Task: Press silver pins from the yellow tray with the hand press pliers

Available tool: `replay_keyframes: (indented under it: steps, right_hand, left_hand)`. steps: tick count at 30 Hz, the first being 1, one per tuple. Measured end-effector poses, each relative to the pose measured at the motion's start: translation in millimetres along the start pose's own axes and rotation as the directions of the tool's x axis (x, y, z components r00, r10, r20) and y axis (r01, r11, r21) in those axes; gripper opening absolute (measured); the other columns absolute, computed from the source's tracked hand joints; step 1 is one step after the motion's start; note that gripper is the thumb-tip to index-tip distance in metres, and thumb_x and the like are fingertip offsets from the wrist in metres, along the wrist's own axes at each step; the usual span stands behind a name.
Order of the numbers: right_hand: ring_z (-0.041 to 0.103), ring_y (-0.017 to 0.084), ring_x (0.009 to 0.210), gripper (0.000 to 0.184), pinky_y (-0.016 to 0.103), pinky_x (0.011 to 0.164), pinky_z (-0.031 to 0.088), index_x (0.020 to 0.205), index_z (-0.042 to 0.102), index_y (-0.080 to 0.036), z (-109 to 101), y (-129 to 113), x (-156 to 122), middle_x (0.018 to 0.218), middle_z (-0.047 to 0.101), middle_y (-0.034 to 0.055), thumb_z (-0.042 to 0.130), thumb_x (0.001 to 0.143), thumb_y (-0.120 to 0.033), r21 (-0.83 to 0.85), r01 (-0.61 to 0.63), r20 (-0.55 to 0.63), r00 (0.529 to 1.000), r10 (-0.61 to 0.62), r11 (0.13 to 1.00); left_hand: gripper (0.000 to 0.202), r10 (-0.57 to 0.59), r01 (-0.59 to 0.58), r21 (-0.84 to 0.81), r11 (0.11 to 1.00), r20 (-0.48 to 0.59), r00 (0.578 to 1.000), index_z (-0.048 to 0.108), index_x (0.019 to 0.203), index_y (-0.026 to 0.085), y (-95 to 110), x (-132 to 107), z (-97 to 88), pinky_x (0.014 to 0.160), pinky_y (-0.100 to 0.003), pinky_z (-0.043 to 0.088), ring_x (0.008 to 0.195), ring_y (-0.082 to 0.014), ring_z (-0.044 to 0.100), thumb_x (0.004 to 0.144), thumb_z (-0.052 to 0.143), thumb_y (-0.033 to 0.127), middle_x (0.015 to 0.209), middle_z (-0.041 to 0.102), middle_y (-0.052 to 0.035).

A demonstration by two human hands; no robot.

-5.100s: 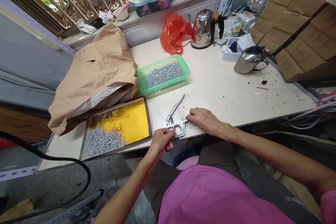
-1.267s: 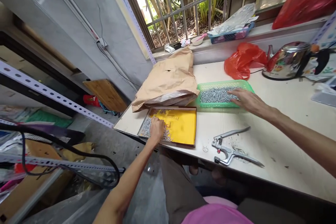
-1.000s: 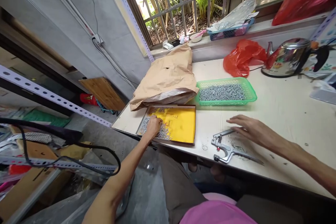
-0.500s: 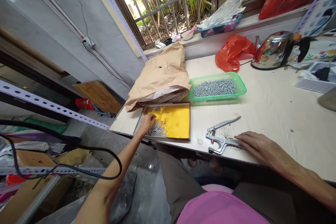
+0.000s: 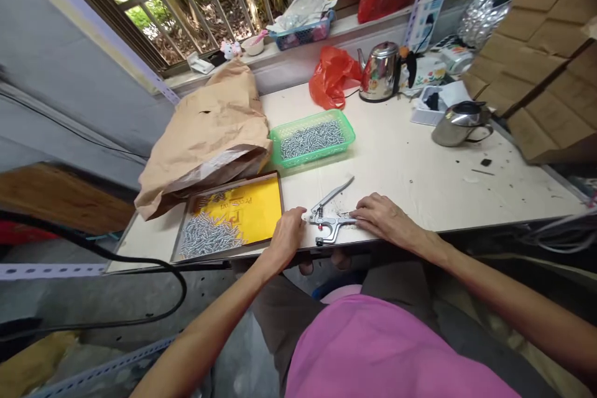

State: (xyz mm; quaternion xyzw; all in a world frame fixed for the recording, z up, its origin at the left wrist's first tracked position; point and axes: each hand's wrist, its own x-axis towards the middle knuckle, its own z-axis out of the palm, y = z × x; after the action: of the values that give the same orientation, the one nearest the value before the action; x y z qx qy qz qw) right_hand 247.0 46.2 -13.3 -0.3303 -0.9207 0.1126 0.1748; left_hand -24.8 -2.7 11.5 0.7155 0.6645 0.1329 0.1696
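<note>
Fingers (image 5: 362, 216) of our right hand (image 5: 383, 222) spread flat on pliers (image 5: 328, 224), lower centre; left hand (image 5: 285, 237) curled alongside, grip we cannot tell

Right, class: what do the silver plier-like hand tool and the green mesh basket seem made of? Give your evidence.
Silver plier-like hand tool: probably bare metal, from its grey shine. Green mesh basket: likely moulded plastic, from its bright uniform colour and perforated walls.

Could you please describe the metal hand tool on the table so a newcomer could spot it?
On the pale table, look at the near edge, right of the yellow tray. The tool lies between the left hand and right hand. It is the only silver pliers-like piece, its handles splayed open.
</note>
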Motion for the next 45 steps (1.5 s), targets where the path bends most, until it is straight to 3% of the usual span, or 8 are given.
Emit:
replay_keyframes:
  steps: [5, 12, 17, 21, 23, 25, 29, 45]
  right_hand:
    - [0.051, 0.020, 0.085, 0.020, 0.033, 0.077, 0.036, 0.095, 0.070, -0.019, -3.0, 11.8, -8.0, 0.086, 0.063, 0.0071, 0.050, 0.094, -0.022, -0.116, -0.069, -0.043, 0.997, 0.064, 0.991]
    - [0.051, 0.021, 0.087, 0.018, 0.032, 0.076, 0.036, 0.097, 0.069, -0.018, -1.5, 15.7, -10.9, 0.088, 0.062, 0.0076, 0.052, 0.093, -0.024, -0.135, -0.127, -0.013, 0.992, 0.127, 0.983]
    - [0.051, 0.020, 0.088, 0.020, 0.031, 0.076, 0.037, 0.107, 0.066, -0.019, 0.6, 10.6, -12.7, 0.092, 0.061, 0.0081, 0.053, 0.093, -0.023, -0.092, -0.123, -0.026, 0.992, 0.121, 0.988]
    - [0.050, 0.020, 0.087, 0.019, 0.031, 0.075, 0.036, 0.101, 0.067, -0.019, 1.5, 10.3, -10.1, 0.090, 0.060, 0.0083, 0.049, 0.094, -0.021, -0.093, -0.139, -0.030, 0.990, 0.137, 0.986]
    - [0.049, 0.020, 0.086, 0.020, 0.031, 0.075, 0.036, 0.095, 0.068, -0.018, 0.8, 10.5, -7.4, 0.090, 0.060, 0.0087, 0.048, 0.094, -0.022, -0.101, -0.144, -0.028, 0.990, 0.142, 0.984]
    - [0.049, 0.021, 0.086, 0.020, 0.032, 0.075, 0.035, 0.091, 0.067, -0.017, 0.0, 10.8, -5.0, 0.090, 0.060, 0.0091, 0.049, 0.094, -0.023, -0.104, -0.145, -0.026, 0.989, 0.143, 0.984]
    - [0.048, 0.021, 0.086, 0.019, 0.032, 0.075, 0.035, 0.088, 0.066, -0.017, 0.7, 11.0, -3.8, 0.089, 0.060, 0.0091, 0.049, 0.094, -0.024, -0.120, -0.151, -0.028, 0.988, 0.149, 0.981]
    - [0.049, 0.020, 0.084, 0.014, 0.031, 0.073, 0.031, 0.086, 0.064, -0.017, 7.1, 9.7, -5.3, 0.089, 0.061, 0.0069, 0.052, 0.093, -0.022, -0.162, -0.169, -0.069, 0.985, 0.160, 0.972]
  left_hand:
    - [0.022, -0.004, 0.000, 0.147, 0.989, 0.025, 1.000, 0.064, 0.099, 0.014, -3.3, 4.3, 20.9, 0.081, -0.032, 0.045, 0.092, -0.0226, 0.060, 0.087, 0.045, 0.012, 0.095, 0.066, -0.0110]
    - [0.014, -0.146, 0.138, 0.215, 0.967, 0.024, 0.989, 0.065, 0.085, 0.014, 2.9, 1.3, 17.6, 0.072, -0.029, 0.042, 0.081, -0.0200, 0.059, 0.087, 0.052, 0.017, 0.087, 0.063, -0.0091]
    - [0.021, -0.113, 0.107, 0.261, 0.959, 0.007, 0.994, 0.066, 0.080, 0.014, 5.6, 0.4, 15.6, 0.073, -0.030, 0.042, 0.083, -0.0211, 0.059, 0.088, 0.047, 0.014, 0.085, 0.063, -0.0106]
    - [0.015, -0.195, 0.195, 0.026, 0.981, 0.028, 0.980, 0.066, 0.077, 0.016, 13.0, 2.7, 11.5, 0.070, -0.028, 0.043, 0.078, -0.0191, 0.060, 0.083, 0.052, 0.018, 0.081, 0.065, -0.0078]
    - [0.011, -0.327, 0.357, -0.263, 0.896, 0.152, 0.933, 0.065, 0.076, 0.016, 20.6, 3.3, 11.3, 0.061, -0.026, 0.043, 0.065, -0.0156, 0.059, 0.079, 0.058, 0.024, 0.074, 0.065, -0.0047]
    - [0.016, -0.403, 0.508, -0.510, 0.694, 0.310, 0.861, 0.064, 0.074, 0.015, 29.1, 2.4, 13.7, 0.049, -0.023, 0.039, 0.053, -0.0115, 0.054, 0.074, 0.063, 0.032, 0.066, 0.063, -0.0021]
    - [0.027, -0.433, 0.610, -0.679, 0.409, 0.444, 0.785, 0.061, 0.066, 0.013, 41.0, -2.8, 22.5, 0.036, -0.019, 0.025, 0.039, -0.0049, 0.039, 0.062, 0.072, 0.038, 0.052, 0.054, 0.0028]
    - [0.026, -0.418, 0.729, -0.633, 0.259, 0.607, 0.676, 0.059, 0.062, 0.011, 40.0, 5.9, 25.3, 0.031, -0.016, 0.026, 0.031, -0.0023, 0.041, 0.063, 0.077, 0.029, 0.051, 0.056, 0.0032]
